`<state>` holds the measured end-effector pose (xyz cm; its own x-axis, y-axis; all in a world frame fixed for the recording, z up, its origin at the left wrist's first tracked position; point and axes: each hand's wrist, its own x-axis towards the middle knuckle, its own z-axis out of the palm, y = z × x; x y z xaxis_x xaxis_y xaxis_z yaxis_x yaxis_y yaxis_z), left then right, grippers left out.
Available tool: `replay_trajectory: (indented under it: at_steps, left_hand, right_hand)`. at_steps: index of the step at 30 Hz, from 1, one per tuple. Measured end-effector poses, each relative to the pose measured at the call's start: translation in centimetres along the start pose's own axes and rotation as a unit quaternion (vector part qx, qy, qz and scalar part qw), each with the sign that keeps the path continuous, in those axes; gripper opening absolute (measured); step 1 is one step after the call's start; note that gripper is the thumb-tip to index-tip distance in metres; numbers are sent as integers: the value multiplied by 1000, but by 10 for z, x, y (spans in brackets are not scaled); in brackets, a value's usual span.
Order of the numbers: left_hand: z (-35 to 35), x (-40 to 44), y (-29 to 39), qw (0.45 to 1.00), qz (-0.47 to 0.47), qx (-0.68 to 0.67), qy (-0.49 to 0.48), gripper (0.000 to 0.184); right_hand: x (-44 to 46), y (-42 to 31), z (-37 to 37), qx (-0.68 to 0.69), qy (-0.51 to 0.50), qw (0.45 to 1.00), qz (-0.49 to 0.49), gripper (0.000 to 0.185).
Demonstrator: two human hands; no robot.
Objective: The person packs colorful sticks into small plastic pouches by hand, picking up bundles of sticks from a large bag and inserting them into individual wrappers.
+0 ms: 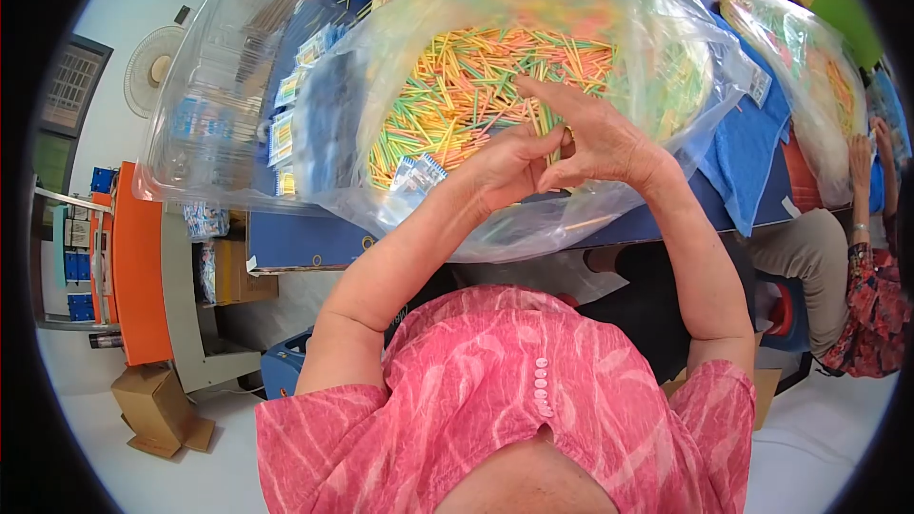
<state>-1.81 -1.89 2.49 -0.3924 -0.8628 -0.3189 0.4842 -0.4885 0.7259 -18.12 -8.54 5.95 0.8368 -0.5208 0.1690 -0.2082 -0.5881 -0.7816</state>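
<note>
The left hand (503,169) pinched one small bundle of coloured sticks (546,119) above one clear plastic bag (524,240); the right hand (609,141) curved round, thumb and forefinger wide. Two sachets (417,174) lay nearby.

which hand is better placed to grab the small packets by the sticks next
Probably the left hand: its wrist lies close to the small packets, while the right hand is farther off. Both hands seem busy around a few sticks, so the left might need freeing first.
</note>
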Motion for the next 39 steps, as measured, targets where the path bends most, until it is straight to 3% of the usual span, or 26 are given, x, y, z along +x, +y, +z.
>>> replay_trajectory:
  at_steps: [2, 5, 9, 14, 18, 22, 25, 30, 34, 35, 37, 39]
  left_hand:
    - [-1, 0, 0, 1000, 3, -18, -5, 34]
    - [-1, -4, 0, 998, -23, -50, -38, 36]
    - [8, -7, 2, 1000, 3, -21, 15, 38]
    - [17, -9, 2, 999, 17, -23, 17, 36]
    - [15, -9, 1, 997, 39, 22, 56, 31]
    - [0, -6, -4, 994, 31, 99, 34, 25]
    - [-4, -8, -7, 957, 80, 270, 69, 25]
    - [0, -15, -6, 920, 152, 360, 44, 24]
    - [-3, -34, -6, 920, 66, 382, 49, 26]
    - [-6, -44, -9, 842, 177, 502, 86, 27]
    - [-13, -68, -11, 605, 375, 688, 145, 30]
    - [-24, -96, -4, 517, 287, 783, 194, 34]
  right_hand:
    - [0, -1, 1, 4, -20, 999, 26, 91]
    - [-1, 11, 5, -114, 30, 986, -121, 93]
    - [-2, 15, 6, -137, 16, 986, -90, 94]
    - [-4, 11, 7, -100, 11, 990, -96, 89]
    - [0, 13, 12, -92, 7, 995, -46, 83]
    - [5, 22, 16, 17, 108, 985, -132, 67]
    - [7, 13, 16, 11, 181, 983, 36, 39]
    - [14, 1, 46, -60, 227, 972, -9, 25]
    - [17, 14, 57, 63, 238, 969, 23, 28]
    - [19, 18, 55, 78, 254, 963, 39, 28]
    - [22, 25, 52, 108, 285, 950, 73, 30]
    - [20, 27, 53, 85, 276, 955, 65, 29]
